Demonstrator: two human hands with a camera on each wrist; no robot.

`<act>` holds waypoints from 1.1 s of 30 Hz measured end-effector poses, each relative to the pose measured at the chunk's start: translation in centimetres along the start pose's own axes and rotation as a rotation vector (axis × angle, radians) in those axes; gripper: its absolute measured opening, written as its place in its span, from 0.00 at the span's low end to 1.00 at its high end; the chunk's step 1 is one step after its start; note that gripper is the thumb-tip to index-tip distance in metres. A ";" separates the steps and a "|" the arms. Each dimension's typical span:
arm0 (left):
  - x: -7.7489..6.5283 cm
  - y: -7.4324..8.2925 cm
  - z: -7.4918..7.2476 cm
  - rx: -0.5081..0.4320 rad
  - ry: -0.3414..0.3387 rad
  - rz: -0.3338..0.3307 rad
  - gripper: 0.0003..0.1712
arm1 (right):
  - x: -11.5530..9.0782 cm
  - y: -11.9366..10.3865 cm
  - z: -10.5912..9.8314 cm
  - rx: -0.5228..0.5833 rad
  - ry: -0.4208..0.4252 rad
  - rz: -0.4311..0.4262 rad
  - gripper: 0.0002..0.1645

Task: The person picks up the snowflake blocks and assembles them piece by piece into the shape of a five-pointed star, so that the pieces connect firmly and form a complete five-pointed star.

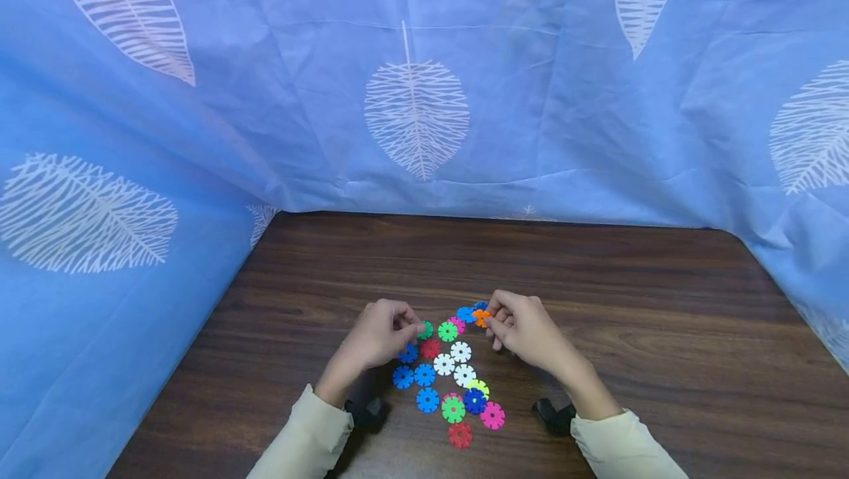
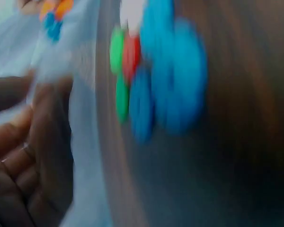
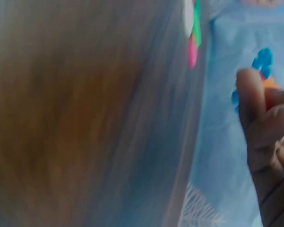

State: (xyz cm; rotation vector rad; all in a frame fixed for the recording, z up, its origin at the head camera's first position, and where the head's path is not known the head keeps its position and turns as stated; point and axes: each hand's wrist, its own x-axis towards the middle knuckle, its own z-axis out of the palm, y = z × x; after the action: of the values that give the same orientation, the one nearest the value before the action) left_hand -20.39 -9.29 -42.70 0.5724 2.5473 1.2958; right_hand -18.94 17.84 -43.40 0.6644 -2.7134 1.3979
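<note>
In the head view my right hand [image 1: 524, 324] pinches an orange notched plastic disc [image 1: 481, 317] between thumb and fingers. A light blue notched disc [image 1: 466, 315] and a darker blue one [image 1: 480, 307] sit against it; the right wrist view shows blue pieces [image 3: 262, 62] beside the orange disc [image 3: 270, 83], raised above the table. My left hand [image 1: 381, 333] hovers with bent fingers near a green disc [image 1: 426, 330]. In the blurred left wrist view, the left hand [image 2: 26, 156] has no disc visible in its fingers, and the green discs [image 2: 122, 97] lie apart from it.
Several loose discs lie on the dark wooden table [image 1: 298, 280] between the hands: blue [image 1: 427, 400], white [image 1: 444, 365], red [image 1: 460, 435], pink [image 1: 493, 415] and yellow [image 1: 479, 388]. A blue leaf-patterned cloth [image 1: 298, 110] borders the table's back and left.
</note>
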 end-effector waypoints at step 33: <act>-0.7 0.9 -0.2 0.020 -0.065 -0.004 0.04 | -2.2 -3.6 3.1 -0.262 -0.459 0.108 0.22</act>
State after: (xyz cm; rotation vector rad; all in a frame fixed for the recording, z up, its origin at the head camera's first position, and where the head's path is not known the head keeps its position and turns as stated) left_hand -19.59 -9.20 -41.83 0.6036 2.5098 1.2315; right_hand -15.07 14.40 -42.87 0.9264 -3.2470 0.9696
